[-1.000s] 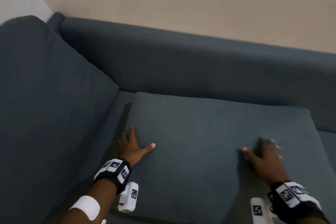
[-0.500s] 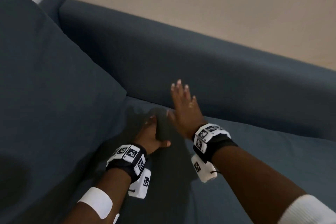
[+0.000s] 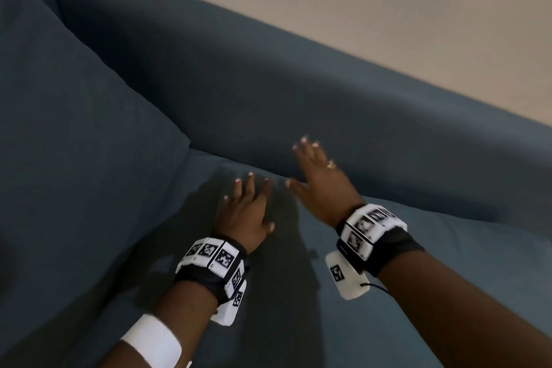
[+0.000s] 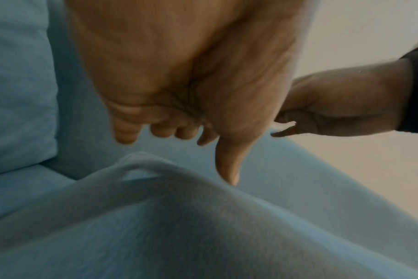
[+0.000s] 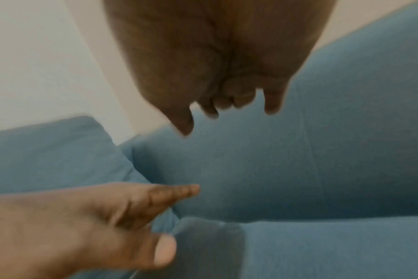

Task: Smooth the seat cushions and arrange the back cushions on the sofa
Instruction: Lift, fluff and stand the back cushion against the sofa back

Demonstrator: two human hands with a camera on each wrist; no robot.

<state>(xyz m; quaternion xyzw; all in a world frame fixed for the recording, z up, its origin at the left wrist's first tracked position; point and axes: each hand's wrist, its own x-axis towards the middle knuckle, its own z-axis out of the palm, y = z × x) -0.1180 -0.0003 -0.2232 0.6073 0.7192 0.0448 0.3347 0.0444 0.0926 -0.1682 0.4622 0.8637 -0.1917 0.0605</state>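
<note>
The dark blue sofa [image 3: 298,104] is seen running with its backrest from upper left down to lower right, under a beige wall [image 3: 388,3]. A large back cushion [image 3: 74,143] is propped at the left end, just left of both hands. The seat cushion [image 3: 448,278] is laid flat below the backrest, its long axis along the backrest and its far left corner directly under the hands. The right hand [image 3: 319,179] is held above that corner, fingers straight and spread, gripping nothing. The left hand [image 3: 248,212] is stretched out beside it, fingers extended, with nothing grasped; contact with the fabric cannot be told.
</note>
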